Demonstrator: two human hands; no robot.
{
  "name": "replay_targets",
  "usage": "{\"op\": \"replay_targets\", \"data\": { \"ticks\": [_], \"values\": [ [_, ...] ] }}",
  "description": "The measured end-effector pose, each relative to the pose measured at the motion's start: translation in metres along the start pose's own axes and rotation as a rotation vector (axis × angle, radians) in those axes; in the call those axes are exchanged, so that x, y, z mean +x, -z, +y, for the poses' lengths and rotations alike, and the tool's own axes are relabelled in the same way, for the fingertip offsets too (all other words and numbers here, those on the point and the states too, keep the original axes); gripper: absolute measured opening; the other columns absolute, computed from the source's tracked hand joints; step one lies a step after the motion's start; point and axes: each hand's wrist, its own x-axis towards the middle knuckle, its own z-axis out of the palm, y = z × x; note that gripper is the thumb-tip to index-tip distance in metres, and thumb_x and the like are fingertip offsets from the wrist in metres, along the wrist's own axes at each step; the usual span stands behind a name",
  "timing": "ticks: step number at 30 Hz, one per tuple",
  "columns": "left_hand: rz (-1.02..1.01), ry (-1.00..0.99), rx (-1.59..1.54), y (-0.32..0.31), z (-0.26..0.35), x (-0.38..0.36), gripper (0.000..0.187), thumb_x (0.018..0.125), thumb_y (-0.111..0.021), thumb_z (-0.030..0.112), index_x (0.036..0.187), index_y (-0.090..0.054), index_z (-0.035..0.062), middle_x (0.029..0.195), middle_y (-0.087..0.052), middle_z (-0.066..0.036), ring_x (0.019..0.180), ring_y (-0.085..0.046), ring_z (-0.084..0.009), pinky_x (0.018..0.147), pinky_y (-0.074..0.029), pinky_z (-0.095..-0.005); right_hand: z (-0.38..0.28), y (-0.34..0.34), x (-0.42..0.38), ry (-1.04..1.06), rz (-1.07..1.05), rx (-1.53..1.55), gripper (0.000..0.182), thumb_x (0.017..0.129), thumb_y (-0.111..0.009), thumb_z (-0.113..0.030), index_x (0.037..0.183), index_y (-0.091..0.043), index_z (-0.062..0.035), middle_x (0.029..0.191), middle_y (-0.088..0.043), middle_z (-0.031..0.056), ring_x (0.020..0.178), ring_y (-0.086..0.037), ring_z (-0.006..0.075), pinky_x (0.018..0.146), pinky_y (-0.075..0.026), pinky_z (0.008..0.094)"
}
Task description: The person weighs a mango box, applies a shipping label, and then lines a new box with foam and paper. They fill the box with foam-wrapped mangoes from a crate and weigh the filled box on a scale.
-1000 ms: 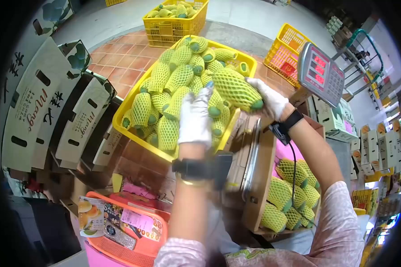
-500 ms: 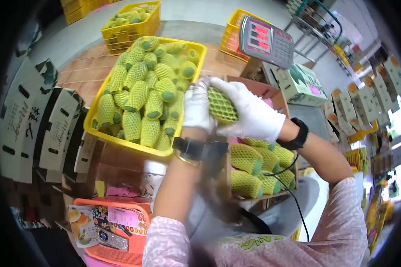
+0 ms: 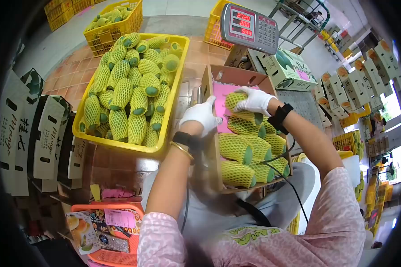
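My right hand [image 3: 255,101], in a white glove, grips a mango [image 3: 234,100] wrapped in yellow-green foam net, low inside the cardboard box [image 3: 213,147]. Just below that mango lie several more netted mangoes [image 3: 236,147] in rows. Pink paper [image 3: 220,106] lines the upper part of the box. At the box's left wall, my gloved left hand [image 3: 200,116] holds nothing, its thumb and fingers apart. To the left stands a yellow crate [image 3: 177,95] heaped with netted mangoes [image 3: 122,93].
A scale display [image 3: 249,27] with red digits rises behind the box. Beside it lies a closed mango carton [image 3: 289,69]. Upright cartons [image 3: 49,138] stand at far left. An orange basket [image 3: 116,258] holds papers and a phone. A black cable [image 3: 294,191] crosses the box's right side.
Both hands were together around a netted mango between crate and box. My right hand has carried it down into the box's upper part; my left hand has let go and moved lower.
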Motion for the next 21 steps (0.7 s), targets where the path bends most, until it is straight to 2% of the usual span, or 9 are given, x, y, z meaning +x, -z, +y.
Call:
{"op": "replay_targets", "data": {
  "ticks": [2,5,9,11,15,16,18,19,21],
  "values": [
    [-0.060,0.032,0.058,-0.004,0.000,0.004,0.065,0.076,-0.058,0.025,0.134,-0.032,0.0124,0.109,-0.057,-0.022,0.102,-0.055,-0.0356,0.089,-0.043,-0.0415,0.002,-0.013,0.011,-0.004,-0.105,-0.009,0.074,0.065,-0.067,-0.043,0.128,-0.044,-0.0107,0.119,-0.052,0.0209,0.110,-0.052,0.0311,0.091,-0.041,0.0342],
    [0.005,-0.013,0.030,-0.014,-0.006,0.014,0.073,0.071,-0.064,0.023,0.135,-0.030,0.0115,0.099,-0.059,-0.026,0.092,-0.059,-0.0369,0.081,-0.047,-0.0398,-0.006,-0.020,0.019,0.198,-0.295,-0.125,0.073,0.068,-0.067,-0.045,0.127,-0.044,-0.0099,0.117,-0.054,0.0200,0.108,-0.053,0.0302,0.090,-0.043,0.0345],
    [0.003,-0.008,0.043,-0.015,-0.001,0.014,0.075,0.069,-0.066,0.021,0.135,-0.031,0.0109,0.100,-0.059,-0.025,0.093,-0.058,-0.0369,0.081,-0.047,-0.0402,-0.004,-0.038,0.027,0.278,-0.275,-0.134,0.073,0.069,-0.065,-0.047,0.127,-0.045,-0.0078,0.111,-0.058,0.0193,0.100,-0.057,0.0315,0.085,-0.045,0.0358],
    [0.037,-0.023,0.023,-0.019,-0.004,0.014,0.075,0.069,-0.067,0.020,0.135,-0.031,0.0112,0.100,-0.059,-0.025,0.093,-0.058,-0.0372,0.081,-0.046,-0.0399,-0.008,-0.043,0.029,0.308,-0.287,-0.259,0.073,0.069,-0.065,-0.047,0.126,-0.045,-0.0068,0.108,-0.059,0.0206,0.097,-0.058,0.0335,0.084,-0.046,0.0363],
    [0.010,-0.015,0.006,-0.016,-0.004,0.015,0.075,0.068,-0.068,0.016,0.134,-0.033,0.0117,0.099,-0.059,-0.025,0.092,-0.058,-0.0381,0.080,-0.046,-0.0398,0.001,-0.068,0.046,0.390,-0.248,-0.287,0.070,0.075,-0.056,-0.050,0.126,-0.044,-0.0033,0.108,-0.058,0.0227,0.098,-0.057,0.0352,0.085,-0.044,0.0389],
    [0.012,-0.023,0.011,-0.016,-0.005,0.014,0.075,0.068,-0.068,0.016,0.134,-0.033,0.0116,0.099,-0.059,-0.025,0.092,-0.057,-0.0381,0.080,-0.046,-0.0397,-0.007,-0.060,0.040,0.300,-0.296,-0.249,0.069,0.077,-0.056,-0.050,0.125,-0.044,-0.0022,0.108,-0.057,0.0241,0.099,-0.056,0.0350,0.085,-0.044,0.0388],
    [0.003,-0.006,0.028,-0.013,-0.001,0.014,0.073,0.069,-0.068,0.016,0.133,-0.033,0.0115,0.098,-0.059,-0.025,0.093,-0.057,-0.0382,0.080,-0.046,-0.0397,0.003,-0.071,0.053,0.336,-0.294,-0.202,0.068,0.077,-0.056,-0.049,0.126,-0.044,-0.0023,0.108,-0.057,0.0246,0.100,-0.056,0.0349,0.085,-0.044,0.0384],
    [0.068,-0.049,-0.014,-0.019,-0.007,0.014,0.072,0.070,-0.067,0.016,0.133,-0.034,0.0114,0.097,-0.060,-0.025,0.092,-0.057,-0.0384,0.079,-0.046,-0.0396,0.010,-0.077,0.056,0.370,-0.288,-0.156,0.067,0.078,-0.056,-0.048,0.126,-0.044,-0.0024,0.108,-0.057,0.0251,0.100,-0.056,0.0347,0.085,-0.044,0.0380],
    [0.016,-0.033,0.009,-0.013,-0.002,0.013,0.071,0.070,-0.066,0.016,0.133,-0.034,0.0118,0.097,-0.060,-0.025,0.092,-0.058,-0.0381,0.079,-0.046,-0.0393,0.017,-0.082,0.058,0.336,-0.314,-0.064,0.069,0.078,-0.057,-0.047,0.127,-0.041,0.0000,0.110,-0.056,0.0253,0.103,-0.055,0.0343,0.086,-0.044,0.0369]
  ]
}}
